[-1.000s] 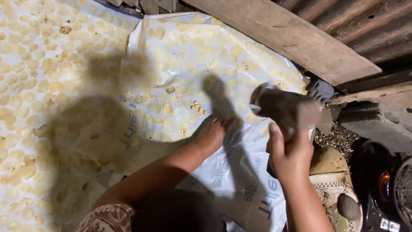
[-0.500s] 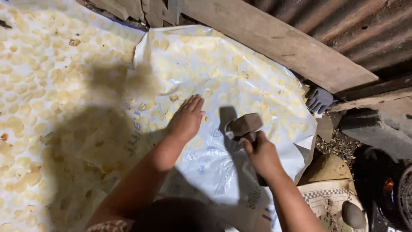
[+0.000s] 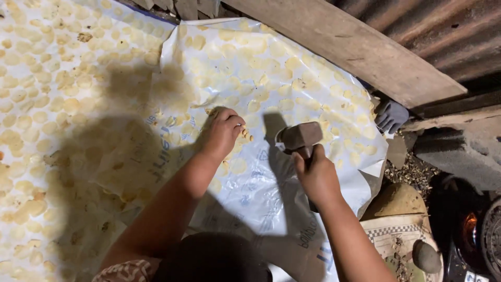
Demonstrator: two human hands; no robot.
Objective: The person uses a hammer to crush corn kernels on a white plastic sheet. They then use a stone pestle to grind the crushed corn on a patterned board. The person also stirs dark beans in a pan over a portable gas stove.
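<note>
Right hand [image 3: 315, 175] fisted around mallet [image 3: 299, 137], head raised. Left hand [image 3: 223, 131] pinches small yellow pieces [image 3: 245, 133] on plastic sheet [image 3: 292, 68], just left of the mallet head.

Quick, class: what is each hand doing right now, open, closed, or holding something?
Left hand: closed on small yellow pieces over the sheet.
Right hand: closed around the mallet handle.

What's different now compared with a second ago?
The right hand brought the hammer down from its raised position toward the plastic sheet. The left hand slid up the sheet and now pinches small yellow pieces. The right hand's grip on the hammer and the flattened discs stayed unchanged.
</note>
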